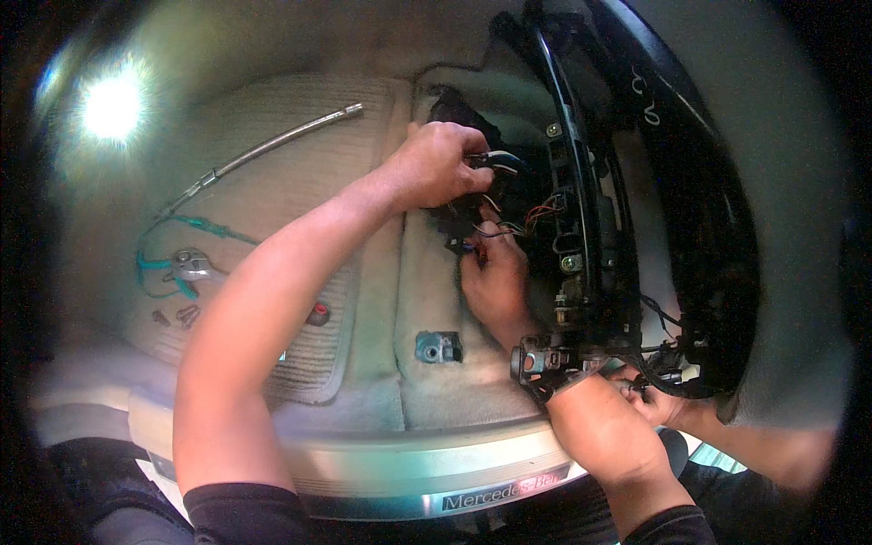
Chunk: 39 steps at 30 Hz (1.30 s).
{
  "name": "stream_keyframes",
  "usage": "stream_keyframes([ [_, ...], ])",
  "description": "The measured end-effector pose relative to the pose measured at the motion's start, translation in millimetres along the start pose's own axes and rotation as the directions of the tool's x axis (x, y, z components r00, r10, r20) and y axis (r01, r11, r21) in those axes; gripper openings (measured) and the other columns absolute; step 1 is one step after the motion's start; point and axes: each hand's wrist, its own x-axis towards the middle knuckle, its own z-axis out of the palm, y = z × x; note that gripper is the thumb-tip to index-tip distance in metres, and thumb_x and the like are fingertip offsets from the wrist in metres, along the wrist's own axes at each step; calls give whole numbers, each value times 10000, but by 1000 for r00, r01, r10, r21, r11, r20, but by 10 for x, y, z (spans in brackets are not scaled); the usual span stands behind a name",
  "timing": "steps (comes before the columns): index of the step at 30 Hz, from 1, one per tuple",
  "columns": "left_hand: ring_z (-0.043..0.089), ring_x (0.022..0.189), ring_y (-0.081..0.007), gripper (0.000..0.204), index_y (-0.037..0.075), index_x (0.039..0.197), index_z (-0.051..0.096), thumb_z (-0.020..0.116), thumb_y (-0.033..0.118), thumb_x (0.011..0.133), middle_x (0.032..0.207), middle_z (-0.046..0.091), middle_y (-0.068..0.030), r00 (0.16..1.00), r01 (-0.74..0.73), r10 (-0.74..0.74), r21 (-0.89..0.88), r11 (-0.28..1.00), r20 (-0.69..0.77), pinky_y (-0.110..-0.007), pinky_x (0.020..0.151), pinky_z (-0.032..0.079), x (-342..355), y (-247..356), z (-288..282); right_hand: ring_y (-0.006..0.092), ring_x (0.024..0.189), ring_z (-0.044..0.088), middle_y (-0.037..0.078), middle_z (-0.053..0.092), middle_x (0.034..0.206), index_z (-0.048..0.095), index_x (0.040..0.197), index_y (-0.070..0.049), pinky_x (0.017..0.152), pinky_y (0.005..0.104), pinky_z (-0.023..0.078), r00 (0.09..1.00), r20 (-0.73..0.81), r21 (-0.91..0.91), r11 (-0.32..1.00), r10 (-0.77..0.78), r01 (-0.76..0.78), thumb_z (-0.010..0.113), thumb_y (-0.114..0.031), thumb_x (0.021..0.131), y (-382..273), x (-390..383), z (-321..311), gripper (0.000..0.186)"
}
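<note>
Head view: left hand (pixel 438 165) pinches a black plug (pixel 486 163) with wires. Right hand (pixel 495 282) grips the wires (pixel 509 229) below, under the seat frame (pixel 581 209).

Left hand (pixel 436 168) fingers curled, pinching, forearm stretched forward; right hand (pixel 495 282) just below it, fingers bent inward.

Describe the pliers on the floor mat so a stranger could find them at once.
Start at the ribbed beige floor mat left of the person's left forearm. Near its left edge lie the pliers, metal jaws pointing right. Their teal handles set them apart from the long braided metal hose above and the small dark bolts below.
</note>
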Motion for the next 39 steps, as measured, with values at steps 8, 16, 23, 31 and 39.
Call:
stream_keyframes([
  [8,652,925,-314,315,116,1074,658,716,323,845,922,693,-102,944,-151,298,616,773,-142,-442,866,483,-18,30,189,409,995,633,229,661,1093,639,1011,18,882,457,515,999,-7,45,998,-39,40,570,70,782,12,-1,19,245],
  [16,650,887,-310,283,86,996,575,674,329,889,872,681,-81,892,-362,452,576,733,-16,-445,837,474,-44,71,96,301,855,634,184,646,1029,630,1105,9,763,366,512,989,-49,-64,989,-137,134,584,65,808,143,-30,51,306],
  [23,646,937,-448,345,21,996,672,622,358,937,945,680,-261,979,-99,75,122,988,188,-511,806,520,131,264,-152,415,985,612,209,636,1038,628,1012,-2,861,474,505,998,-38,30,998,-53,54,585,57,751,34,-38,53,271],
  [31,647,1035,-409,553,-14,1175,617,801,182,691,1065,684,-239,922,-145,24,287,947,386,-466,919,532,117,188,-233,312,921,645,180,686,1018,649,1033,-31,835,420,494,981,-141,210,972,137,-105,635,-151,921,-172,5,3,164],
  [39,646,1102,-355,560,35,1170,617,834,184,676,1120,679,-173,918,-205,21,428,880,397,-467,911,533,219,149,-44,368,1043,640,211,678,1110,581,1293,-20,950,447,476,959,-252,-83,984,131,-156,576,-247,974,72,19,-36,392],
])
